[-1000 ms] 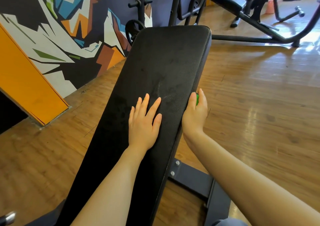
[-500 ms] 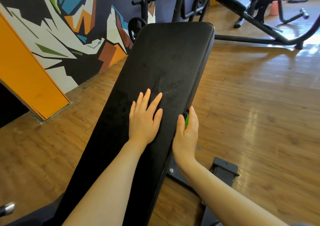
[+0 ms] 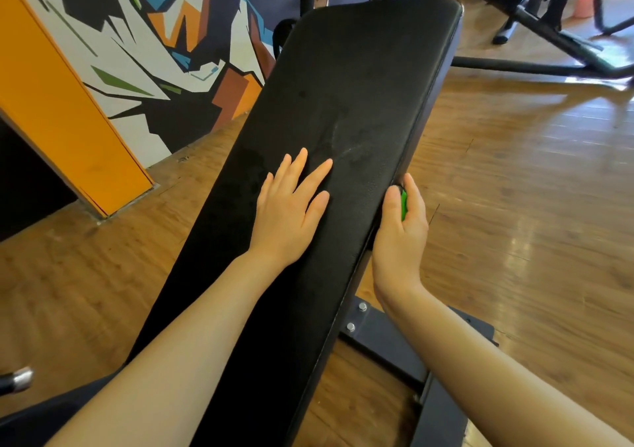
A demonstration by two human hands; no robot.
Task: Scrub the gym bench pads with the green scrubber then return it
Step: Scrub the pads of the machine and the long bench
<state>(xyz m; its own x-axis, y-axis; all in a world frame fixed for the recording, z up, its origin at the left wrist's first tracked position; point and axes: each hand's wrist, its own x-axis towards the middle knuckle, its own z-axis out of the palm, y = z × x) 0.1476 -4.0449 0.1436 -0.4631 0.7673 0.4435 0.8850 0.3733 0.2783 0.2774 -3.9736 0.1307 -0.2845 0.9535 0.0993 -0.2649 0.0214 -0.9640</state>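
A long black bench pad (image 3: 356,79) runs from near me toward the far wall, with faint wipe marks at its middle. My left hand (image 3: 290,210) lies flat on top of the pad, fingers spread, holding nothing. My right hand (image 3: 399,237) is closed around the green scrubber (image 3: 403,204) and presses it against the pad's right side edge. Only a thin green strip of the scrubber shows between thumb and fingers.
The bench's dark steel base (image 3: 384,340) with bolts sits on the wooden floor (image 3: 514,206) under my right forearm. A painted mural wall (image 3: 144,52) and an orange panel (image 3: 58,110) stand at left. More gym machines (image 3: 535,17) occupy the far right.
My right hand slid the scrubber back toward me along the pad's right edge, then forward again a little. My left hand stayed flat on the pad.
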